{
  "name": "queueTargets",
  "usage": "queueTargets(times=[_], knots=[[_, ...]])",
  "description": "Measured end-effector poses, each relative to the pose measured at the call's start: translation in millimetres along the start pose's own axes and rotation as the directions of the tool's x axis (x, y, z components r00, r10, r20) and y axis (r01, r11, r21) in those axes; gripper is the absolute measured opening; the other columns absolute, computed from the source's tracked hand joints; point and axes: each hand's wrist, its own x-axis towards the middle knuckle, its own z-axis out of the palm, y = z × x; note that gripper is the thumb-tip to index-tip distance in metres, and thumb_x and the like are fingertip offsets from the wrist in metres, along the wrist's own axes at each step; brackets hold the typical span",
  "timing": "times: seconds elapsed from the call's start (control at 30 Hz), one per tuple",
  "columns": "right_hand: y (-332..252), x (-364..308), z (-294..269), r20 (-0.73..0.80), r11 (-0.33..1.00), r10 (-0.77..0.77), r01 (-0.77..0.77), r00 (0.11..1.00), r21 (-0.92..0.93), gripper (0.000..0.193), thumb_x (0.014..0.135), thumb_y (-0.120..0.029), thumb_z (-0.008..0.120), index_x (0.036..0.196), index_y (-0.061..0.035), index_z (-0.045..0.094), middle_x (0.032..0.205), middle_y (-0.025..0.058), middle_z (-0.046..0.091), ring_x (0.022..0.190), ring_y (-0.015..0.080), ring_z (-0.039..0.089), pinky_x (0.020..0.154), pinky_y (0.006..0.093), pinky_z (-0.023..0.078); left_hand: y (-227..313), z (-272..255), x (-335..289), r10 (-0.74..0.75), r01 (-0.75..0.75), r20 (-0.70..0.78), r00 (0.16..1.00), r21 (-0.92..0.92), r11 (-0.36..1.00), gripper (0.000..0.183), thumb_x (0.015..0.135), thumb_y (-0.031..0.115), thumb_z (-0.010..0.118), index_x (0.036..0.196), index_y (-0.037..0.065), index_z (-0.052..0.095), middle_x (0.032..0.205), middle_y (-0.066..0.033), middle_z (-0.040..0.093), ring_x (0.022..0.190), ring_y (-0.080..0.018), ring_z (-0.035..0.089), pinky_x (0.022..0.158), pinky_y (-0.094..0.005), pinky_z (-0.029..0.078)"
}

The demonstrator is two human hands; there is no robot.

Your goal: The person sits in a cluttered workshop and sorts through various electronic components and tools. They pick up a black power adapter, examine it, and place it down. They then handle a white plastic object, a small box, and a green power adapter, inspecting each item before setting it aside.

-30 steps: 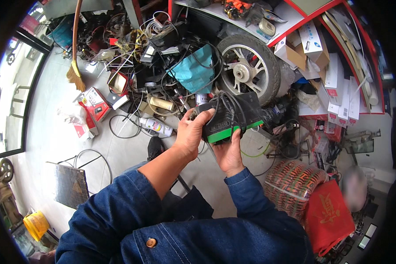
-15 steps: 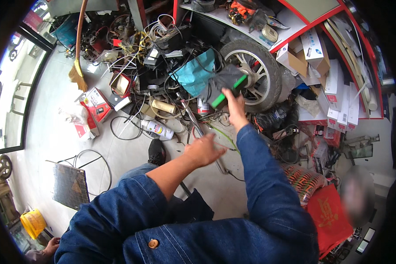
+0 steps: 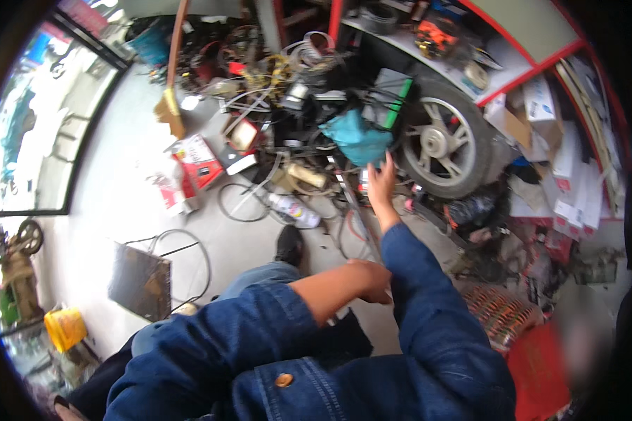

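My right hand [image 3: 381, 186] reaches forward with its fingers apart and holds nothing. It is just below a crumpled teal bag [image 3: 358, 138]. Beyond the bag, against the pile, rests a black box-shaped thing with a bright green strip [image 3: 390, 95]. Close to my right sleeve hangs my left hand [image 3: 369, 279], seen from the back; its fingers point down, blurred and partly hidden. A metal tube [image 3: 347, 193] slants across the floor between the pile and my left hand. To the right of the bag leans a spoked wheel with a black tire [image 3: 437, 142].
Tangled cables [image 3: 309, 52] and parts heap up at the back. A spray can [image 3: 295, 210] lies near my shoe [image 3: 289, 245]. Left are a red-and-white box [image 3: 198, 161], a broom [image 3: 170, 112] and a dark panel [image 3: 140, 281]. White cartons [image 3: 565, 158] stand by the red-edged shelf [image 3: 498, 95].
My right hand has let go of the black thing with the green strip, now standing in the pile, and drawn back. My left hand has moved nearer to me. The view has shifted.
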Motion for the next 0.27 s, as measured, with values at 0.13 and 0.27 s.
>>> queueTargets(times=[0.13,0.27], knots=[[-17,-114,-19,0.192,0.903,0.402,-0.422,0.895,0.079,0.064,0.080,-0.023,0.066,0.132,-0.0042,0.033,0.126,0.0181,0.038,0.110,0.0292,0.048,0.087,0.0369,0.045,1,7,5,0.106,-0.145,0.277,0.955,0.122,0.982,0.051,0.078,0.048,0.059,0.106,0.005,0.063,0.105,-0.0134,0.062,0.099,-0.0308,0.059,0.081,-0.0505,0.045],[-23,-142,-19,0.326,0.843,0.435,-0.507,0.839,0.181,0.057,0.085,-0.019,0.060,0.131,-0.0012,0.033,0.114,0.0127,0.052,0.091,0.0178,0.056,0.075,0.0270,0.045,-13,21,12,0.145,-0.184,0.254,0.956,0.138,0.973,0.056,0.077,0.050,0.059,0.108,0.004,0.063,0.106,-0.0128,0.062,0.101,-0.0307,0.058,0.079,-0.0569,0.043]])
